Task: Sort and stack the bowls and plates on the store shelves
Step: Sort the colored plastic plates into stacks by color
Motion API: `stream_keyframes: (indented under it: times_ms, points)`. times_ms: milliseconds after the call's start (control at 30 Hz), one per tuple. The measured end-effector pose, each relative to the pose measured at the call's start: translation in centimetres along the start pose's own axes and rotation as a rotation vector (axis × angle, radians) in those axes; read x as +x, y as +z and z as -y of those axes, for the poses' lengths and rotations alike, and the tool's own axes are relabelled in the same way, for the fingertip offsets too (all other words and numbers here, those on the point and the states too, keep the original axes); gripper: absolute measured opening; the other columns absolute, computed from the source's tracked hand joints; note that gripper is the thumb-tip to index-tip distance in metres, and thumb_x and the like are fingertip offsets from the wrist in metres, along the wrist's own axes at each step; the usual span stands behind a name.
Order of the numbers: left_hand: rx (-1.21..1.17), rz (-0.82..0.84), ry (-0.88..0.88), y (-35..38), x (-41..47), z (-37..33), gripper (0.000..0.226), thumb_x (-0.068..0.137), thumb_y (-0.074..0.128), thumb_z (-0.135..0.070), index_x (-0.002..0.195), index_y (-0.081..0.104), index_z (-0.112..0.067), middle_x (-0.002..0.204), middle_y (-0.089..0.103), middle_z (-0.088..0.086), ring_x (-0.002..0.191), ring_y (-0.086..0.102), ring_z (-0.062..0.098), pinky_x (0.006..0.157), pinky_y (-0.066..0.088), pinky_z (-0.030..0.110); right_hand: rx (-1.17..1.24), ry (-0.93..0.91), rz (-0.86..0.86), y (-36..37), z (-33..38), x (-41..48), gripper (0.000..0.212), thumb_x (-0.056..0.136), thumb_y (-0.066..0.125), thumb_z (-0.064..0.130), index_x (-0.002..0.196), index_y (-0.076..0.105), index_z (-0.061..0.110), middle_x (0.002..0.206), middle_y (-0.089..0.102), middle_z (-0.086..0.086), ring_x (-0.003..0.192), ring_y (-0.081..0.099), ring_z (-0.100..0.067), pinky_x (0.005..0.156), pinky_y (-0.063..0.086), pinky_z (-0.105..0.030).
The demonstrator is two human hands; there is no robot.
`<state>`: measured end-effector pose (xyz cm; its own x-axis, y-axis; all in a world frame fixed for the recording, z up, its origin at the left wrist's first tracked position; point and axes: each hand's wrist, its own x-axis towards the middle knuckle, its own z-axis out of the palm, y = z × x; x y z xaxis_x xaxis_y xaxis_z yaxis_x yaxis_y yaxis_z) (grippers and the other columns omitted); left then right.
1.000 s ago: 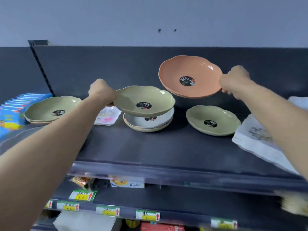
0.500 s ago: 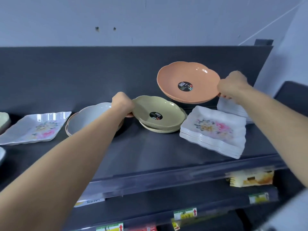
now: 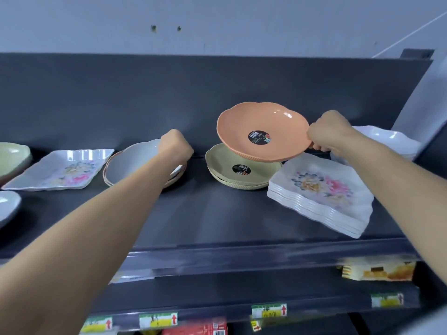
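My right hand (image 3: 331, 134) grips the right rim of an orange scalloped bowl (image 3: 261, 124) and holds it tilted in the air, just above a short stack of beige bowls (image 3: 242, 175) on the dark shelf (image 3: 217, 213). My left hand (image 3: 176, 146) is curled at the far right rim of a white bowl (image 3: 130, 163) that lies on a beige one. Whether its fingers grip that rim is hidden. There is a gap between my left hand and the beige stack.
A stack of white square floral plates (image 3: 321, 192) lies right of the beige stack, with more white dishes (image 3: 387, 141) behind it. To the left are one floral square plate (image 3: 60, 170), a green bowl (image 3: 12, 158) and a white bowl (image 3: 7, 206). Price tags line the shelf below.
My left hand has let go of the beige bowl, which now rests on the beige stack, and moved left to the white bowl. The orange bowl has come lower over the stack.
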<state>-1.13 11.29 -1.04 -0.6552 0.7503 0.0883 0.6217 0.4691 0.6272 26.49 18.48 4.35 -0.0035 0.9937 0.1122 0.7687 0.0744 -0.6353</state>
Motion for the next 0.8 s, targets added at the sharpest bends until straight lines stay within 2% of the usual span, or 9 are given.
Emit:
stream_keyframes:
  times_ms: [33,100,167,233,300,400,467,667,800]
  points:
    - [0.018,-0.016,-0.020,-0.8,0.0,0.6,0.028,0.085,0.053,-0.002,0.060,0.042,-0.010,0.076,0.058,0.012,0.066,0.054,0.027,0.050,0.049,0.029,-0.019,-0.015,0.023,0.4,0.5,-0.1,0.020,0.083,0.042,0.000,0.066,0.053,0.001,0.062,0.057,-0.015,0.047,0.042,-0.022,0.047,0.033,-0.023]
    - [0.048,-0.071,-0.069,-2.1,0.2,2.4,0.027,0.085,0.051,0.000,0.061,0.040,-0.008,0.067,0.052,0.009,0.055,0.049,0.025,0.043,0.035,0.022,-0.063,-0.047,0.086,1.4,1.4,-0.5,0.019,0.085,0.045,0.002,0.068,0.054,0.001,0.059,0.055,-0.013,0.045,0.040,-0.021,0.045,0.030,-0.021]
    - [0.123,-0.126,-0.100,-3.4,0.1,4.2,0.031,0.086,0.051,0.000,0.060,0.036,-0.007,0.061,0.043,0.006,0.056,0.045,0.025,0.048,0.035,0.026,-0.104,-0.068,0.148,2.4,2.4,-1.0,0.017,0.085,0.047,0.002,0.069,0.053,0.001,0.057,0.052,-0.012,0.043,0.038,-0.019,0.044,0.029,-0.019]
    - [0.214,-0.153,-0.133,-4.7,-0.4,6.1,0.032,0.086,0.052,0.001,0.059,0.036,-0.006,0.061,0.041,0.006,0.069,0.048,0.029,0.061,0.038,0.029,-0.131,-0.093,0.192,3.4,3.4,-1.5,0.018,0.085,0.047,0.001,0.069,0.053,0.001,0.055,0.051,-0.011,0.043,0.036,-0.019,0.045,0.029,-0.019]
    - [0.273,-0.139,-0.159,-5.6,-1.0,7.8,0.026,0.086,0.050,0.000,0.063,0.040,-0.005,0.068,0.048,0.009,0.079,0.051,0.032,0.067,0.039,0.030,-0.142,-0.122,0.234,4.1,4.0,-2.0,0.017,0.085,0.046,0.001,0.069,0.054,0.000,0.055,0.051,-0.011,0.043,0.035,-0.019,0.047,0.029,-0.021]
    - [0.367,-0.080,-0.167,-6.2,-1.9,9.8,0.006,0.088,0.055,-0.007,0.090,0.054,-0.002,0.100,0.060,0.018,0.103,0.059,0.035,0.077,0.044,0.033,-0.164,-0.149,0.274,4.8,4.7,-2.7,0.018,0.085,0.047,0.000,0.069,0.055,-0.001,0.055,0.052,-0.011,0.042,0.032,-0.018,0.047,0.028,-0.021]
    - [0.391,-0.065,-0.176,-6.1,-2.1,10.8,0.022,0.088,0.057,-0.008,0.107,0.057,0.003,0.113,0.062,0.020,0.109,0.059,0.035,0.078,0.043,0.033,-0.172,-0.157,0.287,5.1,5.1,-3.1,0.018,0.083,0.046,-0.001,0.067,0.056,-0.001,0.053,0.051,-0.011,0.042,0.032,-0.018,0.047,0.028,-0.021]
    - [0.374,-0.079,-0.202,-6.3,-1.5,11.4,0.030,0.090,0.055,-0.005,0.119,0.055,0.005,0.125,0.058,0.020,0.117,0.055,0.035,0.091,0.045,0.036,-0.190,-0.174,0.304,5.7,5.6,-3.8,0.020,0.083,0.044,-0.004,0.066,0.056,-0.001,0.050,0.048,-0.010,0.040,0.032,-0.017,0.043,0.027,-0.019]
    - [0.342,-0.075,-0.207,-6.5,-1.2,11.6,0.030,0.090,0.052,-0.003,0.119,0.054,0.005,0.125,0.058,0.020,0.117,0.055,0.035,0.092,0.045,0.036,-0.204,-0.183,0.295,5.9,5.7,-3.9,0.020,0.081,0.044,-0.005,0.067,0.058,-0.001,0.051,0.049,-0.009,0.043,0.035,-0.017,0.043,0.028,-0.021]
